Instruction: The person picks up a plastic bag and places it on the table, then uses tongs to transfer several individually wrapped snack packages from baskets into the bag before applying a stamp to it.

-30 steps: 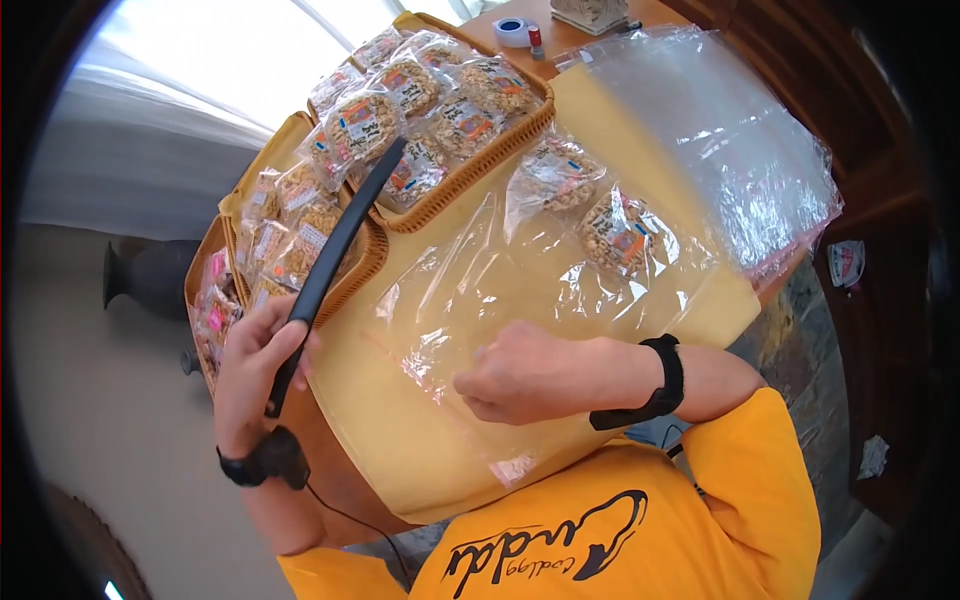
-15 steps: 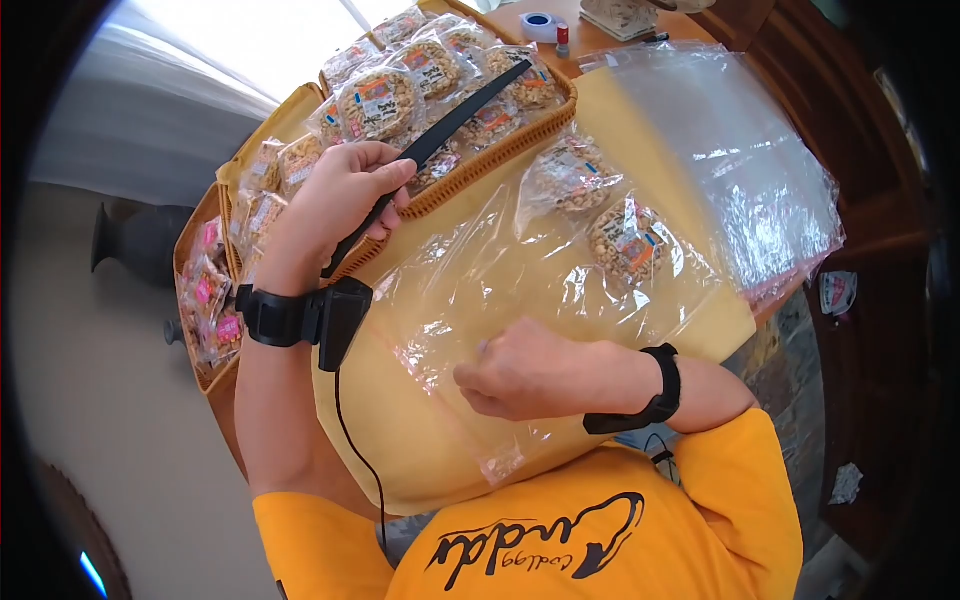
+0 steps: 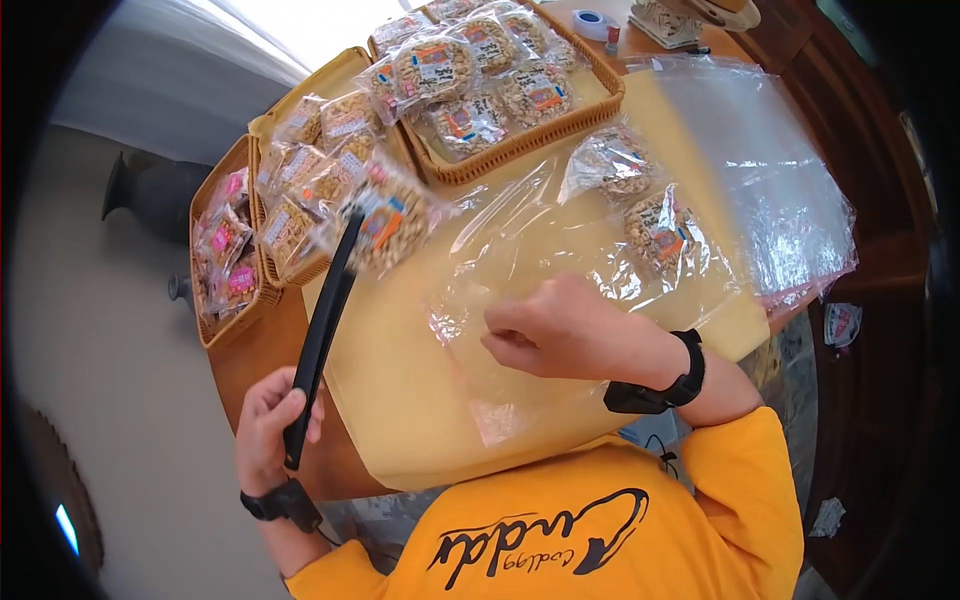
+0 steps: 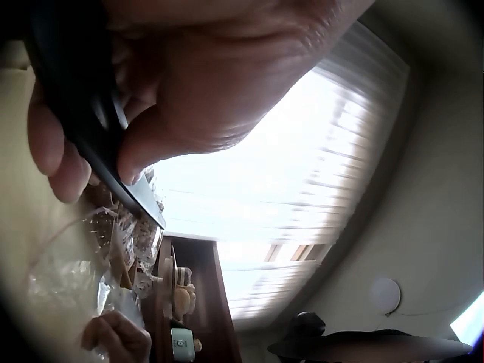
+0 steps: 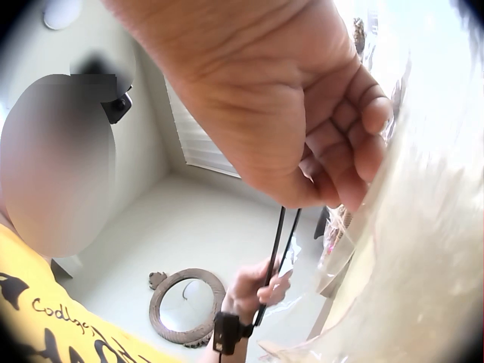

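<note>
My left hand point(image 3: 272, 425) grips long black tongs point(image 3: 325, 330) near their lower end. At the far tip hangs a round nut cracker in a clear wrapper point(image 3: 385, 222), blurred, over the front edge of the baskets. In the right wrist view the two thin arms of the tongs point(image 5: 274, 261) show side by side. My right hand point(image 3: 565, 328) holds the edge of a large clear plastic bag point(image 3: 500, 250), its fingers curled at the film point(image 5: 393, 249). Inside that bag lie two wrapped nut crackers point(image 3: 660, 232), near its far end.
Wicker baskets stand at the back left: one of wrapped nut crackers point(image 3: 520, 150), one of paler snacks point(image 3: 285, 275), one of pink-labelled packs point(image 3: 215, 325). A stack of clear bags point(image 3: 770, 190) lies right on the yellow cloth point(image 3: 390, 420). A tape roll point(image 3: 592, 24) sits behind.
My left hand reached to the back basket with the tongs, then drew back toward me; a wrapped nut cracker now hangs at the tips. The right hand stays at the bag.
</note>
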Available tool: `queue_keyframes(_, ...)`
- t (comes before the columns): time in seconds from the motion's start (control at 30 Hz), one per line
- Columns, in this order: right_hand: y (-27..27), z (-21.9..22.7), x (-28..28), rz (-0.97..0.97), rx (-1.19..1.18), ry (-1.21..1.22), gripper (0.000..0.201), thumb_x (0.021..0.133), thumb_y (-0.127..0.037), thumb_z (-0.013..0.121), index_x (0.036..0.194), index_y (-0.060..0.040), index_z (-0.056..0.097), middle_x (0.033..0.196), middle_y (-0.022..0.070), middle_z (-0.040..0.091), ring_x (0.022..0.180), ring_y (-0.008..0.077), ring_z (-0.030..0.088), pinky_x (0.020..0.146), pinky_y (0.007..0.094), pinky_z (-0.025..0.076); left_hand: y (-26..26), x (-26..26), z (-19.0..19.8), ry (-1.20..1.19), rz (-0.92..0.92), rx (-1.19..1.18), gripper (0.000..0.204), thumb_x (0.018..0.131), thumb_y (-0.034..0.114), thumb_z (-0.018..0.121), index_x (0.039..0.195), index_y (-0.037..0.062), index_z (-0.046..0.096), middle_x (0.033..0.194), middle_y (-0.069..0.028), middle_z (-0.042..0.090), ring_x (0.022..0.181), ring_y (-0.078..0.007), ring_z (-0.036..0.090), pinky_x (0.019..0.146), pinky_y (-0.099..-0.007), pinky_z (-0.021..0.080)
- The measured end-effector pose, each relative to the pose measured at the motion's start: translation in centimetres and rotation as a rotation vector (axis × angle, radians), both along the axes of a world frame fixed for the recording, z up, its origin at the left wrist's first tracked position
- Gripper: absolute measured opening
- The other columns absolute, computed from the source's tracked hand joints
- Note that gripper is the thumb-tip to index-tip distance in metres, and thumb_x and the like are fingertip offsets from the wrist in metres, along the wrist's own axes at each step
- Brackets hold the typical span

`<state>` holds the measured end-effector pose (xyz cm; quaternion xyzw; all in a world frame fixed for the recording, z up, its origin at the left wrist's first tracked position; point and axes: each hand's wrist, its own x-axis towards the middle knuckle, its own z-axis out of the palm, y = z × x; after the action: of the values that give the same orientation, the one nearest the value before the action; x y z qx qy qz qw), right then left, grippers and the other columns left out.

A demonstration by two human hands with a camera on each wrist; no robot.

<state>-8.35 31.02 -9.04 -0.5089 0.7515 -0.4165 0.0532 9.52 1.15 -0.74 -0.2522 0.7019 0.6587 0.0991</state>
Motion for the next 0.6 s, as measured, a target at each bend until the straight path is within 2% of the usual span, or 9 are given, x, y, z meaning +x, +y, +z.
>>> queue_keyframes(0.13, -0.1, 0.5, -0.1, -0.071, 0.018, -0.016, 0.022, 0.081, -0.014, 0.068, 0.065, -0.0078, 0.053, 0.052, 0.0099, 0.052, 0.048, 0.0296, 0.056, 0.046, 0.0358, 0.044, -0.1, 7.9, 1.1, -0.169, 0.152, -0.037, 0.026, 0.087, 0.022, 0.067, 0.097, -0.0021, 0.062, 0.074, -0.0079, 0.065, 0.054, -0.0111, 0.058, 0.050, -0.0216, 0.046)
queue_keyframes(0.23, 0.0, 0.9, 0.0, -0.081, 0.018, 0.000, 0.022, 0.080, -0.013, 0.068, 0.064, -0.0081, 0.053, 0.051, 0.0086, 0.052, 0.047, 0.0281, 0.055, 0.046, 0.0348, 0.043, 1.2, 9.3, 0.5, -0.213, 0.106, 0.007, 0.026, 0.088, 0.017, 0.066, 0.102, -0.0042, 0.062, 0.075, -0.0073, 0.065, 0.057, -0.0119, 0.059, 0.056, -0.0230, 0.047)
queue_keyframes(0.37, 0.0, 0.9, 0.3, -0.072, -0.040, 0.039, 0.021, 0.081, -0.015, 0.068, 0.066, -0.0090, 0.053, 0.052, 0.0081, 0.051, 0.049, 0.0281, 0.057, 0.046, 0.0354, 0.045, 3.2, 5.8, -1.6, -0.226, -0.006, 0.103, 0.023, 0.090, 0.012, 0.063, 0.106, -0.0055, 0.062, 0.077, -0.0067, 0.065, 0.061, -0.0112, 0.058, 0.059, -0.0234, 0.048)
queue_keyframes(0.43, -0.2, 0.7, 0.6, -0.094, -0.068, 0.195, 0.020, 0.081, -0.016, 0.067, 0.069, -0.0100, 0.053, 0.052, 0.0079, 0.050, 0.050, 0.0280, 0.058, 0.047, 0.0359, 0.046, 4.5, 3.0, -2.6, -0.195, -0.084, 0.120, 0.026, 0.087, 0.015, 0.066, 0.103, -0.0054, 0.062, 0.075, -0.0067, 0.064, 0.058, -0.0107, 0.058, 0.055, -0.0233, 0.046)
queue_keyframes(0.47, -0.3, 0.4, 0.6, -0.083, -0.094, 0.287, 0.021, 0.082, -0.017, 0.067, 0.070, -0.0100, 0.051, 0.052, 0.0072, 0.050, 0.050, 0.0270, 0.059, 0.047, 0.0367, 0.047, 4.8, 1.6, -3.0, -0.224, -0.138, 0.127, 0.028, 0.088, 0.014, 0.064, 0.108, -0.0061, 0.062, 0.076, -0.0064, 0.064, 0.060, -0.0111, 0.057, 0.058, -0.0240, 0.047)
queue_keyframes(0.6, -0.5, 1.1, 1.1, -0.090, -0.033, 0.293, 0.021, 0.081, -0.017, 0.065, 0.068, -0.0092, 0.051, 0.051, 0.0064, 0.054, 0.052, 0.0256, 0.061, 0.045, 0.0378, 0.047, 6.9, -3.2, -3.8, -0.247, -0.301, 0.179, 0.028, 0.091, 0.014, 0.062, 0.111, -0.0052, 0.060, 0.083, -0.0060, 0.064, 0.064, -0.0114, 0.059, 0.062, -0.0236, 0.048)
